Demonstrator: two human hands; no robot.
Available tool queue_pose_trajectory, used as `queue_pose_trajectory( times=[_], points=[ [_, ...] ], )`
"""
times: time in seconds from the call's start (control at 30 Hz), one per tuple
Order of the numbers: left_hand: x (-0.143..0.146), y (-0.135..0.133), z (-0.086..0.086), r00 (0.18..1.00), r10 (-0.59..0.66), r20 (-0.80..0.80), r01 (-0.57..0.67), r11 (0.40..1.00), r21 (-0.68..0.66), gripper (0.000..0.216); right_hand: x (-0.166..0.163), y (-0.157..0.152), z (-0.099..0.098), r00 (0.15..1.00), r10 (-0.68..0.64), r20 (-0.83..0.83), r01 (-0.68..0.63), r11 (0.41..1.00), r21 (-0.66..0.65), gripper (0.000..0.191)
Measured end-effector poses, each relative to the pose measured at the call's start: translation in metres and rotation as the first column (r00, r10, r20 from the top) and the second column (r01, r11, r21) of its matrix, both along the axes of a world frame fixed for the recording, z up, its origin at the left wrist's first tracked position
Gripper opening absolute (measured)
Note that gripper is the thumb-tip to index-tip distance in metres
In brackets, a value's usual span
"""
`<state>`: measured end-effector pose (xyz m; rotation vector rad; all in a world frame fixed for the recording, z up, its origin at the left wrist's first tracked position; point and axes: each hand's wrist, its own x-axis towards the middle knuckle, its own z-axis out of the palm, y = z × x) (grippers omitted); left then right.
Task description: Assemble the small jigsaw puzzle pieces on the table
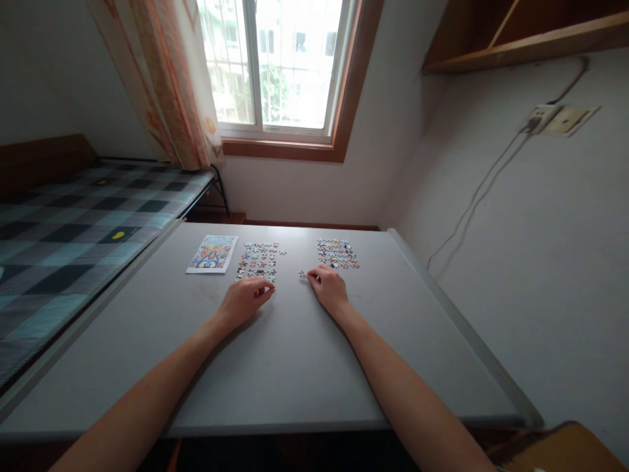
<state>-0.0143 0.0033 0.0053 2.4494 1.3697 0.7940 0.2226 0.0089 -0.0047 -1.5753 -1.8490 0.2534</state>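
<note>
My left hand (248, 298) rests on the grey table just in front of the left group of jigsaw pieces (258, 263). Its thumb and fingers are closed in a pinch, and whatever may lie between them is too small to make out. Farther right, my right hand (330, 288) pinches at a small jigsaw piece cluster (302, 275) on the tabletop, between the two groups. Behind that hand lies the right group of jigsaw pieces (338, 253), loosely set in rows. A printed picture sheet (213, 254) with colourful cartoon figures lies left of the left group.
The grey table (285, 373) has raised side edges. On its left stands a bed (98, 216) with a checked cover. A window (289, 65) and a curtain (162, 78) are behind. Along the right wall, a cable (472, 203) hangs from a socket (565, 120).
</note>
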Motion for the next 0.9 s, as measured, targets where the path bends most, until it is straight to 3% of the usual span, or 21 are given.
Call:
queue_pose_trajectory(
  times=[0.17, 0.33, 0.9],
  points=[
    [0.001, 0.0, -0.003, 1.0, 0.013, 0.008, -0.013, 1.0, 0.003, 0.027, -0.015, -0.006, -0.001, 0.983, 0.164, -0.087, -0.161, 0.986, 0.042, 0.013],
    [-0.001, 0.001, -0.007, 1.0, -0.003, -0.006, 0.003, 1.0, 0.002, 0.031, -0.032, -0.013, -0.002, 0.914, 0.363, -0.181, -0.356, 0.932, 0.073, 0.013],
    [0.0, -0.001, -0.003, 0.999, -0.044, 0.026, 0.044, 0.999, 0.01, 0.024, -0.031, -0.013, -0.004, 0.88, 0.372, -0.296, -0.366, 0.928, 0.076, 0.013]
  ],
)
